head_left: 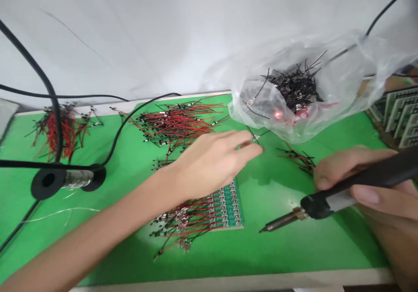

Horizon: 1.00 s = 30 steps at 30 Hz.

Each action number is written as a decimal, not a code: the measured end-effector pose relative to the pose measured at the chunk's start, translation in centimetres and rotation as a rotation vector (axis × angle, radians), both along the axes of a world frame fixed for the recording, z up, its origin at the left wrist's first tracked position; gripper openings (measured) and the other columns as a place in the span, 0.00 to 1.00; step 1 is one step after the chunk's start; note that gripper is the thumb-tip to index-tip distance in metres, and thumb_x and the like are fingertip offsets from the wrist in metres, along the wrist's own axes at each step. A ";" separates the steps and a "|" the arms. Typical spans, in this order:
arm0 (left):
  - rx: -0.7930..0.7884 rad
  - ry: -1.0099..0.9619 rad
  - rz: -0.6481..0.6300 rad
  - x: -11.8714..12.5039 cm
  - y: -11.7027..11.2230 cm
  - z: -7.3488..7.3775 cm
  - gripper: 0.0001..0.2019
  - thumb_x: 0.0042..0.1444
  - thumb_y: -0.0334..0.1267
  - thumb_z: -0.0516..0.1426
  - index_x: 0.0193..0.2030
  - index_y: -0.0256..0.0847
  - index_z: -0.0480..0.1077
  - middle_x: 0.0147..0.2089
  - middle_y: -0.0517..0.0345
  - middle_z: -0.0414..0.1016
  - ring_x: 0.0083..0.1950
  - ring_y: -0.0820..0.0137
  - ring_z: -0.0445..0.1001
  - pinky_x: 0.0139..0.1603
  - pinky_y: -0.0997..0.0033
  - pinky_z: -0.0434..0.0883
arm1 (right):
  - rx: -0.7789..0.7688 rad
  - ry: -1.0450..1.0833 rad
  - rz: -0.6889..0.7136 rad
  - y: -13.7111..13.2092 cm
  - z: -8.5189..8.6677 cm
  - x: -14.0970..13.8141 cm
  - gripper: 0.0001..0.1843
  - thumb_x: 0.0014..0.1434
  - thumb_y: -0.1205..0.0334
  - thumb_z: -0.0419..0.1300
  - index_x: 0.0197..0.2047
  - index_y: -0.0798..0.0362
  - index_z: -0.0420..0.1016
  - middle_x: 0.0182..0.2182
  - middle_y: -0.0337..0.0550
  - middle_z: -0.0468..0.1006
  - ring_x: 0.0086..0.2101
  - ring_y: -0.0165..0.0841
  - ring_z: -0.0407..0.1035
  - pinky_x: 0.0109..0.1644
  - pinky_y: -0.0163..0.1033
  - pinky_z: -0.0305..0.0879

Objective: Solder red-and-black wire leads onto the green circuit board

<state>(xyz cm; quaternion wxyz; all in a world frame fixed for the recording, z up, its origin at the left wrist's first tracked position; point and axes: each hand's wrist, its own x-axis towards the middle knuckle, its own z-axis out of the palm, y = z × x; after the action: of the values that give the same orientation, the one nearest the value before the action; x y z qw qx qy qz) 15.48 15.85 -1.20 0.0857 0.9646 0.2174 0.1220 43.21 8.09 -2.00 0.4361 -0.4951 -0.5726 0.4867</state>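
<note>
My right hand (355, 174) grips a soldering iron (329, 203) by its black handle, its metal tip pointing left and down over the green mat. Stretched across the middle, my left hand (222, 161) has its fingers bent together at a small component with black leads (256, 137); the exact contact is partly hidden. Below that hand lies a green circuit board (233, 207), with rows of solder joints and several red and black wires running out to its left. The left forearm covers part of these wires.
Bundles of red and black wired parts (176, 124) and a second pile (58, 129) lie behind. A plastic bag (346, 96) holds black-leaded parts. A solder spool (76, 179), loose wires (297, 158), black cables (114, 146) and upright boards (401, 113) surround the mat (277, 257).
</note>
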 end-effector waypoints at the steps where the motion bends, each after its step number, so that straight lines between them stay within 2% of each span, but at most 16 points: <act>1: 0.035 0.081 -0.021 1.1 0.5 0.1 0.13 0.66 0.29 0.53 0.55 0.39 0.71 0.47 0.55 0.74 0.42 0.67 0.76 0.34 0.67 0.73 | 0.019 -0.017 0.035 0.0 0.2 -0.1 0.13 0.50 0.45 0.71 0.29 0.45 0.86 0.21 0.45 0.82 0.20 0.37 0.75 0.17 0.39 0.65; 4: 0.141 0.267 -0.033 4.0 1.3 0.1 0.12 0.63 0.24 0.52 0.49 0.38 0.72 0.49 0.52 0.73 0.40 0.67 0.76 0.23 0.69 0.63 | 0.035 0.003 0.099 -0.2 0.7 -0.7 0.11 0.53 0.47 0.70 0.31 0.45 0.85 0.21 0.44 0.82 0.18 0.35 0.74 0.16 0.36 0.66; 8: 0.189 0.318 -0.014 6.0 1.5 -0.4 0.12 0.65 0.25 0.48 0.42 0.34 0.73 0.54 0.47 0.71 0.41 0.66 0.76 0.21 0.69 0.57 | 0.022 0.034 0.172 -0.4 0.4 -0.9 0.10 0.55 0.48 0.68 0.32 0.45 0.84 0.20 0.42 0.81 0.17 0.33 0.73 0.16 0.34 0.68; 11: 0.191 0.303 -0.014 5.8 1.6 -0.7 0.11 0.65 0.25 0.49 0.41 0.34 0.72 0.54 0.46 0.70 0.45 0.64 0.76 0.22 0.68 0.59 | 0.015 0.050 0.206 -0.3 0.3 -0.8 0.09 0.57 0.49 0.68 0.35 0.44 0.84 0.21 0.41 0.82 0.18 0.33 0.74 0.17 0.34 0.68; 15: 0.179 0.283 -0.037 3.7 1.6 -0.4 0.09 0.65 0.26 0.50 0.45 0.34 0.71 0.53 0.47 0.71 0.48 0.65 0.74 0.27 0.70 0.66 | 0.018 0.062 0.218 -0.1 0.5 -0.8 0.08 0.57 0.50 0.68 0.34 0.43 0.85 0.19 0.40 0.81 0.17 0.33 0.73 0.17 0.33 0.69; 17: 0.103 0.173 -0.016 2.1 1.3 0.1 0.08 0.69 0.30 0.50 0.47 0.36 0.69 0.52 0.49 0.71 0.49 0.66 0.73 0.36 0.69 0.71 | -0.001 0.053 0.232 -0.1 0.6 -0.8 0.08 0.56 0.51 0.69 0.33 0.44 0.85 0.19 0.41 0.82 0.17 0.34 0.74 0.17 0.34 0.69; 19: -0.065 0.003 0.012 0.5 0.9 0.8 0.08 0.71 0.35 0.49 0.48 0.38 0.68 0.50 0.52 0.71 0.49 0.69 0.73 0.46 0.68 0.73 | -0.038 0.054 0.242 -0.1 0.6 -0.8 0.07 0.56 0.52 0.68 0.33 0.46 0.85 0.20 0.42 0.82 0.18 0.35 0.74 0.17 0.35 0.70; 21: -0.217 -0.151 0.055 -0.9 0.5 1.5 0.07 0.71 0.35 0.51 0.47 0.39 0.68 0.49 0.53 0.71 0.49 0.70 0.72 0.50 0.68 0.73 | -0.077 0.072 0.237 -0.2 0.5 -0.8 0.07 0.56 0.54 0.69 0.33 0.46 0.85 0.20 0.42 0.82 0.18 0.36 0.75 0.17 0.36 0.70; 24: -0.376 -0.339 0.149 -2.5 -0.2 2.1 0.03 0.68 0.33 0.54 0.44 0.40 0.69 0.44 0.55 0.72 0.45 0.72 0.72 0.47 0.70 0.73 | -0.124 0.130 0.201 -0.1 0.0 -1.1 0.06 0.56 0.55 0.69 0.33 0.47 0.85 0.20 0.42 0.82 0.17 0.35 0.75 0.17 0.35 0.70; 26: -0.484 -0.443 0.213 -3.2 -0.7 1.9 0.00 0.66 0.32 0.57 0.42 0.40 0.69 0.41 0.56 0.73 0.43 0.72 0.73 0.44 0.70 0.74 | -0.164 0.181 0.174 0.0 -0.4 -1.3 0.06 0.57 0.56 0.69 0.35 0.48 0.85 0.20 0.41 0.81 0.17 0.33 0.75 0.18 0.33 0.71; 30: -0.651 -0.624 0.310 -4.5 -1.7 0.8 0.06 0.59 0.29 0.63 0.38 0.39 0.69 0.37 0.59 0.75 0.38 0.74 0.76 0.41 0.74 0.77 | -0.186 0.299 0.081 0.3 -1.1 -2.1 0.06 0.59 0.58 0.68 0.37 0.50 0.85 0.22 0.41 0.82 0.19 0.32 0.76 0.21 0.33 0.73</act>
<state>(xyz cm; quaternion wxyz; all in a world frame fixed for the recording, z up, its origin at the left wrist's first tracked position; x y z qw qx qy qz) 11.02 14.16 -0.44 0.4254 0.7611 0.3496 0.3428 41.10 8.37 -3.05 0.4488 -0.4318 -0.4734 0.6228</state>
